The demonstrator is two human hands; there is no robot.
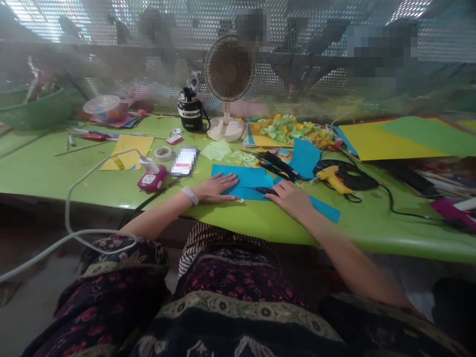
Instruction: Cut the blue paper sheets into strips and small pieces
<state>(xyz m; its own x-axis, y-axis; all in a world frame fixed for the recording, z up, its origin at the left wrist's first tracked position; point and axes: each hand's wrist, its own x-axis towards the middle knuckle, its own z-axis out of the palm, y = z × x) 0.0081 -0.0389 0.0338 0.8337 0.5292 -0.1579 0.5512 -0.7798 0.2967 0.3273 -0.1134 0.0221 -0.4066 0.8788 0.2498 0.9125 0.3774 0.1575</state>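
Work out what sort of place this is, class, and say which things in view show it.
Probably a paper-craft workspace: blue paper lies on a green table, with a glue gun and a heap of paper scraps nearby.

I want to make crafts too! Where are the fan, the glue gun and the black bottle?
Fan (229,68): head view, on the middle of its round guard.
Glue gun (332,178): head view, on its yellow body.
Black bottle (189,113): head view, on its white label.

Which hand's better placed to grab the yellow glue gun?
Right, probably: the right hand rests on the blue paper, nearer the yellow glue gun; the left hand lies flat on the same paper, farther away.
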